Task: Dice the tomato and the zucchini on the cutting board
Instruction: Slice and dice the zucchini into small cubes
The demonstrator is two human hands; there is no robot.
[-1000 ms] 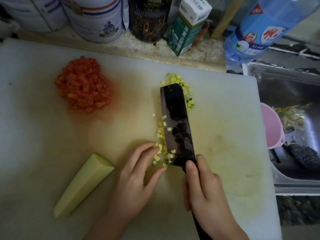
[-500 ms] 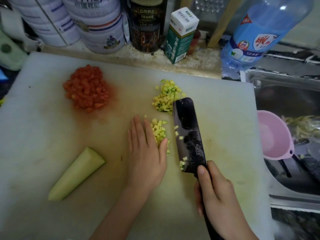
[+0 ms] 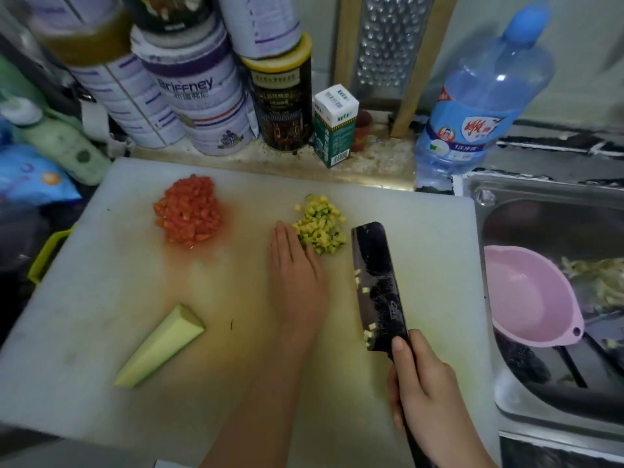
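Observation:
A white cutting board (image 3: 101, 298) fills the middle of the view. Red diced tomato (image 3: 189, 211) is heaped at its back left. Yellow-green diced zucchini (image 3: 320, 228) forms a pile at the back centre. My left hand (image 3: 295, 278) lies flat with straight fingers, its edge against the left side of that pile. A pale uncut zucchini wedge (image 3: 162, 346) lies at the front left. My right hand (image 3: 429, 400) grips the handle of a dark cleaver (image 3: 378, 288), whose blade lies right of the pile with a few zucchini bits stuck to it.
Tins (image 3: 202, 106), a dark jar (image 3: 283, 99), a small green carton (image 3: 334, 126), a grater (image 3: 388, 45) and a blue water bottle (image 3: 483, 96) line the back. A steel sink (image 3: 557, 204) at the right holds a pink bowl (image 3: 526, 295).
My left hand slid away from me across the board, pushing the loose zucchini dice into the pile at the back. The cleaver moved off to the right. The view has tilted up.

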